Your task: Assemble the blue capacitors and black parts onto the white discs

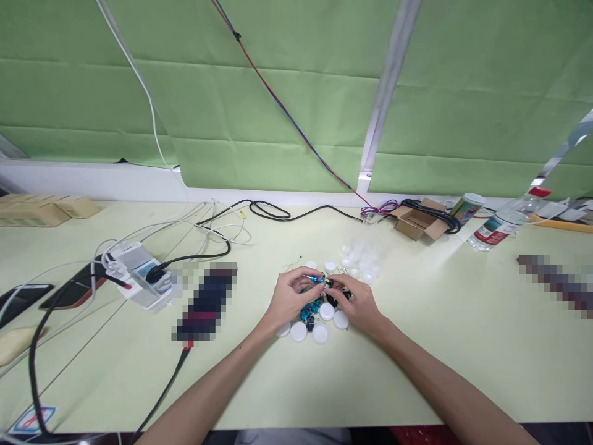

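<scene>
My left hand (291, 293) is closed, pinching a small shiny blue part (317, 279) with a thin metal shaft between thumb and fingertips. Close beside it, my right hand (356, 300) has its fingertips pinched on a small black part (329, 283), which meets or nearly meets the blue one. Under the hands lies a pile of more blue parts (307, 313) and dark pieces, partly hidden by the fingers. Several round white caps (320, 334) lie around that pile. Behind my right hand are clear plastic containers (361, 256), blurred in outline.
A white power strip (141, 278) with tangled cables stands at the left, near a pixelated phone-like object (206, 303) on a cable. Toward the back right are an open cardboard box (419, 221), a can (467, 209) and a water bottle (503, 225). Green blinds hang behind.
</scene>
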{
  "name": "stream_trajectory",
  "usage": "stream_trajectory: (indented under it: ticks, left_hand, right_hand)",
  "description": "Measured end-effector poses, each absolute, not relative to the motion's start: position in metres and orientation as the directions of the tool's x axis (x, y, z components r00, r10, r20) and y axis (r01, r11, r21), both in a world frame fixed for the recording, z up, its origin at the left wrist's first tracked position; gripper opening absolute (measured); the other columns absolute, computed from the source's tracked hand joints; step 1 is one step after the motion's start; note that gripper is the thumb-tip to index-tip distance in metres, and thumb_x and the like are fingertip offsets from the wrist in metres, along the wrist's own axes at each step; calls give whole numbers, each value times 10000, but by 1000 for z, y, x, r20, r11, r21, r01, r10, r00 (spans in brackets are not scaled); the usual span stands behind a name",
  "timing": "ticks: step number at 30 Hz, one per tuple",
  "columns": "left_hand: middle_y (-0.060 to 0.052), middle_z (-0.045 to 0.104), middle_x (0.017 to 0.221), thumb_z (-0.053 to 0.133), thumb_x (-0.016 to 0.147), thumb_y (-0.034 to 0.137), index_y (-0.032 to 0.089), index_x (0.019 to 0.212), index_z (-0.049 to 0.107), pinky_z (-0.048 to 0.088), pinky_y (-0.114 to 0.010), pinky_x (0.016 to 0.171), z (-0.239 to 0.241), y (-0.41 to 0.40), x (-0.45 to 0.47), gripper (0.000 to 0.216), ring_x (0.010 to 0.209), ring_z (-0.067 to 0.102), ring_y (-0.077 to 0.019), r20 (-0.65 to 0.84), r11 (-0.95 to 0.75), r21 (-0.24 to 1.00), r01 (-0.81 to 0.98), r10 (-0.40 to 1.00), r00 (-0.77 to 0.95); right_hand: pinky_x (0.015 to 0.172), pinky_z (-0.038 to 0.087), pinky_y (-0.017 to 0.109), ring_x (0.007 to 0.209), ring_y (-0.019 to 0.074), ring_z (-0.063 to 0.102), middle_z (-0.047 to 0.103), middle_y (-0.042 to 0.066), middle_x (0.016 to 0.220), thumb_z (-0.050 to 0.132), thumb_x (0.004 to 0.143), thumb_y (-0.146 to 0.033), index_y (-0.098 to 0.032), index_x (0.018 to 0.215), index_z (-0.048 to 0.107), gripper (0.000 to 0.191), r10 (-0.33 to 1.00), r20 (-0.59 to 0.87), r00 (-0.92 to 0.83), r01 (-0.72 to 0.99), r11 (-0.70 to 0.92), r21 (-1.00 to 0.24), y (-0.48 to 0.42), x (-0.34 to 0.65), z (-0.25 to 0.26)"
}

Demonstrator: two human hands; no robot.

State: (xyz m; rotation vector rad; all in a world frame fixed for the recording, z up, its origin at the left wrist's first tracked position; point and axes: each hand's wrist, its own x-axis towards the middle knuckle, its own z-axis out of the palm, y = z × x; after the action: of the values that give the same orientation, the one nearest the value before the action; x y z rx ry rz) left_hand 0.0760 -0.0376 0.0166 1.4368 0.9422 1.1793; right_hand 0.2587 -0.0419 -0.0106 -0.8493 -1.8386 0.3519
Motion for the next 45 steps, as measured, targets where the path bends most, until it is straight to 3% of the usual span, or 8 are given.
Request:
stream_trajectory:
  ticks: [11, 20, 27, 29, 32, 35, 45]
  left_hand:
    - [-67, 722, 938, 744, 743, 292, 163, 932, 713, 544, -275, 809, 17, -38, 75, 230, 835, 666, -163, 209, -230, 971, 63, 948, 238]
    - [-57, 723, 906, 744, 737, 275, 165, 917, 714, 541, -255, 775, 16, -39, 78, 213, 795, 659, -148, 226, -253, 963, 92, 945, 236]
    - [-57, 724, 893, 755, 728, 286, 162, 914, 717, 549, -252, 746, 15, -40, 78, 227, 772, 657, -144, 204, -222, 973, 61, 954, 217]
    - [-57, 724, 875, 765, 719, 290, 160, 912, 717, 548, -249, 725, 16, -39, 78, 238, 752, 656, -142, 188, -201, 979, 42, 960, 208]
    - [-56, 722, 850, 772, 715, 297, 155, 907, 715, 548, -250, 712, 18, -39, 78, 246, 729, 657, -141, 169, -172, 985, -5, 965, 202]
    - [-50, 714, 820, 777, 715, 295, 149, 906, 709, 542, -240, 695, 19, -39, 78, 250, 715, 655, -135, 161, -156, 987, -39, 969, 187]
    - [-76, 722, 839, 767, 731, 308, 139, 948, 696, 560, -292, 743, 17, -38, 77, 284, 758, 686, -176, 147, -138, 989, -54, 963, 224]
  right_hand:
    - [616, 508, 254, 661, 145, 628, 698, 47, 793, 518, 942, -234, -173, 926, 634, 132, 685, 688, -237, 426, 710, -560, -42, 260, -12]
    - [580, 411, 246, 577, 122, 513, 577, 6, 637, 435, 974, -253, -181, 756, 585, 274, 749, 599, -285, 456, 655, -602, -43, 262, -11]
    - [577, 408, 245, 572, 119, 509, 572, 5, 627, 415, 977, -255, -182, 724, 568, 305, 746, 602, -286, 447, 659, -604, -41, 261, -9]
    - [575, 418, 248, 573, 121, 515, 583, 7, 634, 432, 973, -264, -180, 753, 590, 284, 746, 599, -289, 444, 659, -606, -41, 261, -9]
    - [589, 456, 250, 604, 128, 553, 624, 16, 697, 507, 949, -281, -176, 952, 634, 165, 745, 610, -271, 408, 662, -628, -42, 260, -11]
    - [618, 492, 257, 642, 135, 581, 640, 20, 747, 569, 921, -274, -181, 1127, 592, 227, 746, 620, -243, 368, 662, -653, -44, 260, -13]
    - [619, 516, 259, 659, 138, 614, 667, 30, 783, 553, 927, -245, -191, 1082, 584, 167, 723, 651, -234, 351, 687, -636, -42, 261, -18]
